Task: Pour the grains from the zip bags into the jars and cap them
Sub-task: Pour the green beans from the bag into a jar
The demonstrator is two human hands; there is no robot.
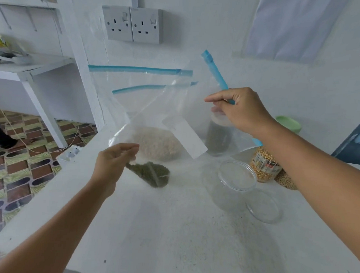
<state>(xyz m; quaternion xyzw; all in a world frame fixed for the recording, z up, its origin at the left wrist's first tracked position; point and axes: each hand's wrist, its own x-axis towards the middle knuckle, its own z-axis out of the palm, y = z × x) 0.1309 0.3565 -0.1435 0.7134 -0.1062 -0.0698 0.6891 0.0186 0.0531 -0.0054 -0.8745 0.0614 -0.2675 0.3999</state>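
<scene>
Hands: left hand (113,160) & right hand (239,109) pinch zip bag (171,115); label blank.

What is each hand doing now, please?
Left hand: pinches the lower corner of the zip bag.
Right hand: grips the same bag's blue zip edge.

Two bare forearms, no sleeves, left hand (113,160), right hand (240,108), no jewellery

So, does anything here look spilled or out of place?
Nothing looks spilled. The one odd thing: the zip bag held by both hands is tilted, and its green grains are bunched in the low corner, beside the empty jar, not over it.
</scene>
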